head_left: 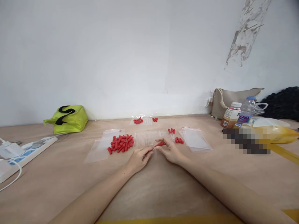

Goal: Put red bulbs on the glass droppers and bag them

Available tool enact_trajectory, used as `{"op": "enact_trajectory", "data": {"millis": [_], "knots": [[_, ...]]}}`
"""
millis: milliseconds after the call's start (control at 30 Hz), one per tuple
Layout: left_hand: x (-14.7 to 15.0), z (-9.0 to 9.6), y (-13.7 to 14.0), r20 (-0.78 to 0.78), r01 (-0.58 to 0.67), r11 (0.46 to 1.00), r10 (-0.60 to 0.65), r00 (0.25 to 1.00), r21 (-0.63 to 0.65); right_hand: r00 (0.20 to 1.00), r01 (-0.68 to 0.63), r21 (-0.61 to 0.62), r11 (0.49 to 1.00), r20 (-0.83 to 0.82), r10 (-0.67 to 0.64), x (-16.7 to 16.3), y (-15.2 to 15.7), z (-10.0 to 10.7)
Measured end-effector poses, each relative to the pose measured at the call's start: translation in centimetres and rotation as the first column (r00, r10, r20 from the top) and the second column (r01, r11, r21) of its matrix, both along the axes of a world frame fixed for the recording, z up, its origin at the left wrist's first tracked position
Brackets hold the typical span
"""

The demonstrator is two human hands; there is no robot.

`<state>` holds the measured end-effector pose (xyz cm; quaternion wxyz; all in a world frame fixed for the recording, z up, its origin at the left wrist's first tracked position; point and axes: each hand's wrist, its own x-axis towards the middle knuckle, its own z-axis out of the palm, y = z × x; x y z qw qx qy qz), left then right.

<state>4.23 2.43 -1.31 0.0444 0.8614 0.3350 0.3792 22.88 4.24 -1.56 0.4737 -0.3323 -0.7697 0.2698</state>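
Observation:
Over the middle of the table my two hands meet, fingertips almost touching. My right hand [171,152] is closed in a pinch on a red rubber dropper bulb [160,144]. The thumb and fingers of my left hand [139,159] press together at the bulb's open end, on what looks like a thin glass dropper tube, mostly hidden by the fingers. Just behind the hands lies a row of clear glass tubes [144,139]. A heap of red bulbs [121,143] is left of that row. To its right are several droppers with red bulbs [172,131] and a few loose bulbs [179,140].
Clear plastic bags lie on the left [98,151] and right [195,140]. Another clear bag [147,121] with red bulbs is near the wall. A green bag [70,119] and a power strip [29,155] stand left; bottles [231,115] and a yellow package [280,133] right.

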Motion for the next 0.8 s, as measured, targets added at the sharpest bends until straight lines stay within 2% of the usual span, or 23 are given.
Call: {"op": "enact_trajectory", "data": {"millis": [100, 200, 267, 333, 433, 633, 800], "knots": [[-0.1, 0.2, -0.1, -0.050, -0.024, 1.000, 0.024, 0.998, -0.011, 0.976, 0.016, -0.158, 0.987, -0.214, -0.050, -0.3, 1.0, 0.2], [-0.1, 0.2, 0.0, -0.114, -0.082, 0.995, 0.076, 0.991, -0.052, 0.918, 0.184, -0.226, 0.957, -0.309, -0.249, 1.2, 3.5, 1.3], [-0.1, 0.1, 0.2, -0.134, -0.080, 0.994, 0.069, 0.989, -0.076, 0.900, 0.334, -0.262, 0.905, -0.196, -0.389, 3.2, 5.4, 2.3], [-0.2, -0.2, 0.4, -0.140, -0.062, 0.994, 0.049, 0.989, -0.089, 0.853, 0.505, -0.264, 0.822, 0.006, -0.522, 5.1, 7.2, 3.1], [-0.2, -0.5, 0.7, -0.149, -0.044, 0.994, 0.028, 0.988, -0.100, 0.741, 0.664, -0.178, 0.726, 0.281, -0.610, 6.8, 9.3, 3.6], [-0.3, -0.5, 0.6, -0.166, -0.047, 0.993, 0.028, 0.986, -0.110, 0.644, 0.743, -0.127, 0.657, 0.405, -0.649, 6.1, 11.6, 2.5], [-0.3, -0.5, 0.6, -0.157, -0.042, 0.993, 0.025, 0.987, -0.108, 0.599, 0.766, -0.090, 0.637, 0.460, -0.656, 5.4, 12.1, 1.6]]}}
